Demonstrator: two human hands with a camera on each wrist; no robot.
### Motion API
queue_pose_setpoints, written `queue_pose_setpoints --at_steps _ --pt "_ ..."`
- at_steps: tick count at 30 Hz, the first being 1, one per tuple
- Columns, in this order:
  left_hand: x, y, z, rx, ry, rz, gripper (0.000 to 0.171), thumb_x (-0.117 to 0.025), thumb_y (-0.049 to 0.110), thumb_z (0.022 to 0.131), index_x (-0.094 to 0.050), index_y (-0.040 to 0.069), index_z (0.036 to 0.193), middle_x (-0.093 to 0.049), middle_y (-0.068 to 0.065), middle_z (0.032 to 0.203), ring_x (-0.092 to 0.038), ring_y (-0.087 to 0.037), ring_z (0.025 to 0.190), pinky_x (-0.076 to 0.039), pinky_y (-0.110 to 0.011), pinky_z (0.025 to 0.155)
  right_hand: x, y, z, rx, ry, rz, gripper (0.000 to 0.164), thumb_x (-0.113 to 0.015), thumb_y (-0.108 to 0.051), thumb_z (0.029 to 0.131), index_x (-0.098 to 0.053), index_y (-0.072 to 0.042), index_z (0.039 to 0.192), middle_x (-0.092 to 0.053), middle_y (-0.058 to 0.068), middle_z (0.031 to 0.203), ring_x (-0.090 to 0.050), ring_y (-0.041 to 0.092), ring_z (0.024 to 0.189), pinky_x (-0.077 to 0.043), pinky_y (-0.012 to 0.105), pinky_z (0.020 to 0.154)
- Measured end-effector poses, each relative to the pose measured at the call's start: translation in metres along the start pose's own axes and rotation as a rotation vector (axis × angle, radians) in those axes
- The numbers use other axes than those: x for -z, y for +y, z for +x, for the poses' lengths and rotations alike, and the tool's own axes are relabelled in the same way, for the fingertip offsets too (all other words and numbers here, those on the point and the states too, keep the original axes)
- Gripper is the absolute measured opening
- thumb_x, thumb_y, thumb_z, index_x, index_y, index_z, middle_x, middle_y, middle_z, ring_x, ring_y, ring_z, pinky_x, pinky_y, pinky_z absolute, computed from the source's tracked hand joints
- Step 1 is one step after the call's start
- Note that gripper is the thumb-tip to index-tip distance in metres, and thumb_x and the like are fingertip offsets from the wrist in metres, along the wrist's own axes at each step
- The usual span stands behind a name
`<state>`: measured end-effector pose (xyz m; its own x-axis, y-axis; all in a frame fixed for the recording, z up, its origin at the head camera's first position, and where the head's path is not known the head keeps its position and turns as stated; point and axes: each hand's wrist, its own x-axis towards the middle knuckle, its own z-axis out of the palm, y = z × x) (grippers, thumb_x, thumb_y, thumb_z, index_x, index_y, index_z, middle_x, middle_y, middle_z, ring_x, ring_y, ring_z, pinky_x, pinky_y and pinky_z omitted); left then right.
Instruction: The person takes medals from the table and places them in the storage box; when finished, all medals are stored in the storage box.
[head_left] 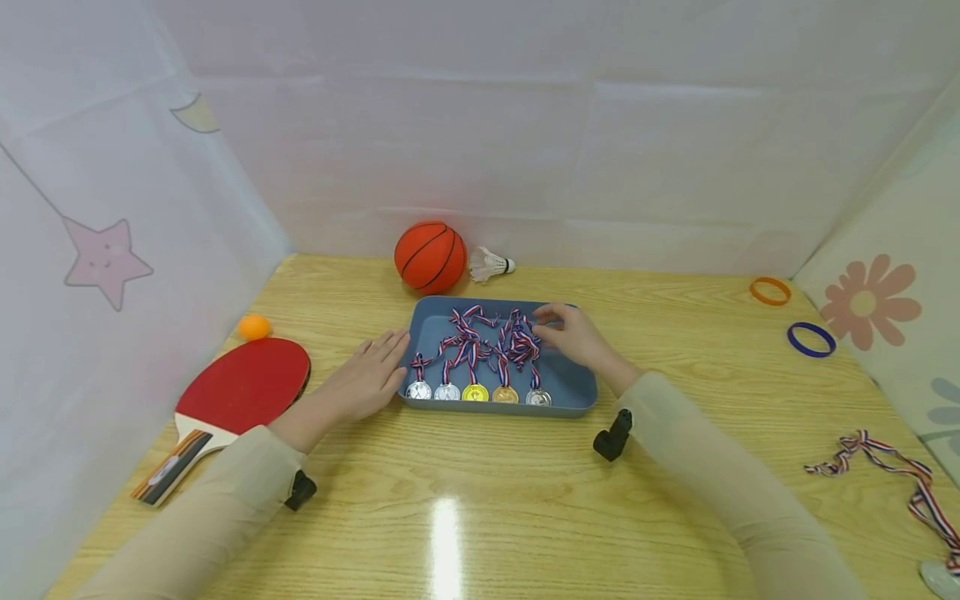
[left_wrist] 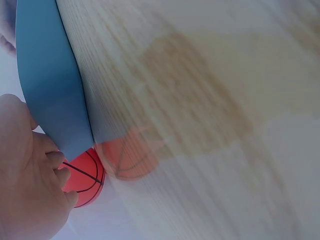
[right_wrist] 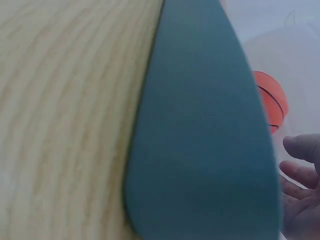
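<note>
A shallow blue-grey tray [head_left: 573, 398] lies in the middle of the table. Several medals, including a gold one [head_left: 476, 392] and a silver one [head_left: 418, 390], line its near side, their red, white and blue ribbons [head_left: 517, 342] bunched behind them. Along the tray's left wall, my left hand [head_left: 367, 375] rests with fingers extended; the left wrist view shows its fingertips at the rim. My right hand [head_left: 573, 333] reaches over the tray's right part, its fingertips beside the bunched ribbons. In the right wrist view the thumb and fingers [right_wrist: 300, 175] are spread apart, holding nothing visible.
Behind the tray are an orange basketball [head_left: 431, 257] and a shuttlecock [head_left: 491, 264]. At left lie a red table tennis bat [head_left: 247, 383] and an orange ball [head_left: 254, 327]. Orange [head_left: 770, 291] and blue [head_left: 812, 339] rings and another ribboned medal [head_left: 941, 577] lie at right.
</note>
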<state>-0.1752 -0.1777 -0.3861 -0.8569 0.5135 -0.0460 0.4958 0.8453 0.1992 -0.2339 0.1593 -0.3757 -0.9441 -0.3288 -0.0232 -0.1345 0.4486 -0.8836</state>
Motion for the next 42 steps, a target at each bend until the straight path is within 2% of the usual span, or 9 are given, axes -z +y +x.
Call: queue_pose_setpoints --at_steps 6,12,20,26,29,34,37,40,42 --pt "0.000 0.000 0.000 -0.003 -0.001 0.000 0.057 -0.034 0.026 0.100 -0.016 -0.003 0.145 -0.013 -0.016 0.151 -0.009 -0.034 0.137 -0.008 -0.050 0.108 0.025 -0.004 -0.011 0.035 -0.011 0.061 0.038 -0.053 -0.009 0.094 -0.045 0.010 0.126 -0.047 0.026 0.125 -0.051 0.038 0.109 -0.048 0.045 0.083" --pt "-0.001 -0.001 0.000 -0.005 -0.002 0.000 0.057 -0.034 0.026 0.099 -0.016 -0.003 0.145 -0.013 -0.016 0.151 -0.010 -0.035 0.137 -0.008 -0.050 0.108 0.058 -0.015 -0.043 0.083 -0.005 0.051 0.038 -0.054 -0.019 0.095 -0.050 0.004 0.125 -0.053 0.022 0.117 -0.052 0.040 0.104 -0.049 0.042 0.081" --pt "-0.003 -0.001 0.001 -0.003 0.002 0.000 0.057 -0.034 0.026 0.099 -0.016 -0.003 0.145 -0.013 -0.016 0.151 -0.010 -0.034 0.137 -0.008 -0.050 0.108 0.104 -0.007 -0.103 0.137 0.094 -0.089 0.036 -0.051 -0.021 0.096 -0.051 0.003 0.123 -0.059 0.011 0.108 -0.059 0.019 0.090 -0.052 0.029 0.074" --pt "-0.003 -0.002 0.000 -0.006 0.002 0.001 0.057 -0.034 0.026 0.099 -0.016 -0.004 0.145 -0.014 -0.017 0.151 -0.010 -0.035 0.136 -0.008 -0.050 0.108 0.138 0.014 -0.146 0.168 0.177 -0.073 0.023 -0.051 -0.010 0.095 -0.057 -0.005 0.117 -0.063 -0.007 0.100 -0.061 0.011 0.084 -0.052 0.022 0.069" --pt "-0.002 -0.001 -0.001 -0.004 0.000 0.000 0.057 -0.033 0.026 0.100 -0.016 -0.004 0.145 -0.014 -0.017 0.151 -0.010 -0.035 0.136 -0.008 -0.050 0.108 0.153 0.025 -0.166 0.162 0.222 -0.051 0.024 -0.051 -0.004 0.094 -0.059 -0.006 0.116 -0.064 -0.007 0.099 -0.061 0.010 0.083 -0.051 0.021 0.068" --pt "-0.002 -0.001 -0.002 -0.001 0.000 -0.002 0.057 -0.034 0.026 0.099 -0.017 -0.004 0.145 -0.014 -0.017 0.150 -0.010 -0.035 0.136 -0.009 -0.051 0.107 0.174 0.042 -0.198 0.050 0.311 -0.115 0.025 -0.051 -0.010 0.095 -0.055 -0.007 0.119 -0.062 -0.013 0.099 -0.060 0.005 0.082 -0.050 0.017 0.067" --pt "-0.002 -0.001 -0.002 -0.004 0.002 -0.001 0.057 -0.034 0.025 0.099 -0.017 -0.004 0.145 -0.014 -0.018 0.150 -0.010 -0.036 0.136 -0.009 -0.051 0.107 0.187 0.055 -0.215 -0.033 0.365 -0.129 0.021 -0.053 -0.014 0.094 -0.056 -0.017 0.115 -0.061 -0.019 0.096 -0.059 -0.001 0.080 -0.049 0.015 0.064" --pt "-0.002 -0.001 -0.003 -0.006 0.004 0.000 0.057 -0.034 0.025 0.099 -0.017 -0.005 0.145 -0.015 -0.018 0.150 -0.010 -0.036 0.136 -0.009 -0.051 0.107 0.204 0.082 -0.231 -0.066 0.406 -0.095 0.023 -0.054 -0.011 0.094 -0.056 -0.026 0.111 -0.060 -0.023 0.094 -0.059 -0.002 0.076 -0.049 0.016 0.060" --pt "-0.002 -0.001 -0.003 -0.006 0.005 -0.001 0.057 -0.034 0.025 0.099 -0.017 -0.005 0.144 -0.015 -0.018 0.150 -0.011 -0.036 0.136 -0.009 -0.052 0.107 0.217 0.112 -0.243 -0.090 0.439 -0.070 0.026 -0.054 -0.011 0.093 -0.053 -0.030 0.111 -0.059 -0.024 0.093 -0.059 -0.003 0.075 -0.049 0.016 0.058"
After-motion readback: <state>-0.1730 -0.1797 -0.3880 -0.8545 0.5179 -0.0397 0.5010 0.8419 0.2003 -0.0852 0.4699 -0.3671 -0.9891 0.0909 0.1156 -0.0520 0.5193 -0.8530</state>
